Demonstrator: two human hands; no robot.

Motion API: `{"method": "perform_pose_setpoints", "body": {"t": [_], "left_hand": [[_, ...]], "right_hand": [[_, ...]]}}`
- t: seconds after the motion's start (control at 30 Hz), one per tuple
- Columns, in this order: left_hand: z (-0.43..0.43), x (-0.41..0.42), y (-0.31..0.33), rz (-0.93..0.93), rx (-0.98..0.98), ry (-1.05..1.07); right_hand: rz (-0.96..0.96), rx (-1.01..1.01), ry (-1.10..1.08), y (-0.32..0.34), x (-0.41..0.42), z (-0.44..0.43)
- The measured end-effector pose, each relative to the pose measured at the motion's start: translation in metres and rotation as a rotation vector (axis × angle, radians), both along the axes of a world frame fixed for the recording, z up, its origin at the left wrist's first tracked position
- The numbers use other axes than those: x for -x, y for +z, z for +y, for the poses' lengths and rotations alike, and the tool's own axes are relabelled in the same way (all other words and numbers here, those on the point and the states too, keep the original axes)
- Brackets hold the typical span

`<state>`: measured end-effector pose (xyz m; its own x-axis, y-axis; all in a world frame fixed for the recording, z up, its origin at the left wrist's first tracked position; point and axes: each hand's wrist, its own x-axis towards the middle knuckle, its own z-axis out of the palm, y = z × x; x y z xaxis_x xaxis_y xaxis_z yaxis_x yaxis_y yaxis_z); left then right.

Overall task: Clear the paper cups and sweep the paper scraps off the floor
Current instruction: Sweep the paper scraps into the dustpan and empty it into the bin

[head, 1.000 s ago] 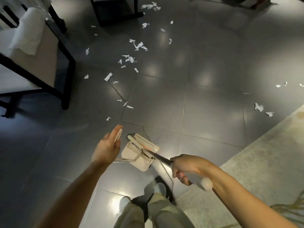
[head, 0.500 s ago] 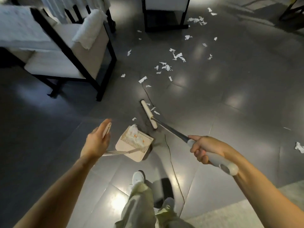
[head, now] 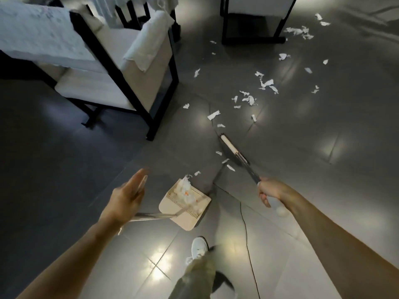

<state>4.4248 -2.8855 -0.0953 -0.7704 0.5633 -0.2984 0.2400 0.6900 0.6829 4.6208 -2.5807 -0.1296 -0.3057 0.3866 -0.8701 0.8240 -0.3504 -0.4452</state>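
Observation:
My right hand (head: 271, 192) grips the white handle of a broom (head: 234, 153), whose head rests on the grey floor ahead. A few small paper scraps (head: 228, 166) lie just left of the broom head. Many more white scraps (head: 248, 99) are strewn further out. My left hand (head: 126, 196) holds the long metal handle of a beige dustpan (head: 185, 205), with the fingers stretched forward. The dustpan sits on the floor between my hands and holds a heap of white scraps. No paper cups are in view.
An armchair (head: 121, 70) with a black frame and pale cushions stands at the upper left, its front leg close to the scraps. A second black-framed seat (head: 254, 20) stands at the top. My white shoe (head: 198, 248) is below the dustpan. A thin crack runs across the tile.
I have stepped forward towards the scattered scraps. The broom has swung out of the dustpan and reached forward and right. The dustpan stays low with its heap of scraps.

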Motion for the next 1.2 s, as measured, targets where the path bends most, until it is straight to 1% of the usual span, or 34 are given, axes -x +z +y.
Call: {"method": "perform_pose_setpoints", "body": {"t": [0.13,0.2,0.27,0.4,0.57,0.7,0.77,0.87,0.93,1.07,1.2], "left_hand": [[-0.003,0.031,-0.006,-0.007,0.046,-0.046],[-0.001,0.042,-0.007,0.014,0.054,-0.052],[0.006,0.049,-0.007,0.029,0.058,-0.053],[0.025,0.057,-0.013,0.069,0.047,-0.028],[0.044,0.065,-0.015,0.117,0.031,-0.021],[0.038,0.063,-0.008,0.185,0.066,-0.048],[0.029,0.057,-0.008,0.193,0.061,-0.001],[0.011,0.04,-0.004,0.201,0.055,0.093],[-0.006,0.026,-0.001,0.219,0.065,0.16],[-0.049,-0.002,0.013,0.251,0.036,0.365],[-0.096,-0.033,0.033,0.291,-0.019,0.57]], "right_hand": [[-0.034,0.003,0.131,-0.009,0.053,0.005],[-0.047,0.001,0.207,-0.011,0.07,-0.003],[-0.065,0.042,0.249,-0.011,0.08,-0.017],[-0.084,0.147,0.366,0.008,0.085,-0.055],[-0.084,0.294,0.435,0.041,0.082,-0.081],[-0.209,0.317,0.452,0.059,0.086,-0.084],[-0.231,0.329,0.473,0.069,0.087,-0.083],[-0.12,0.278,0.538,0.091,0.087,-0.084],[-0.06,0.249,0.544,0.105,0.084,-0.085],[-0.002,0.196,0.629,0.125,0.083,-0.101],[0.069,0.154,0.793,0.144,0.101,-0.136]]}}
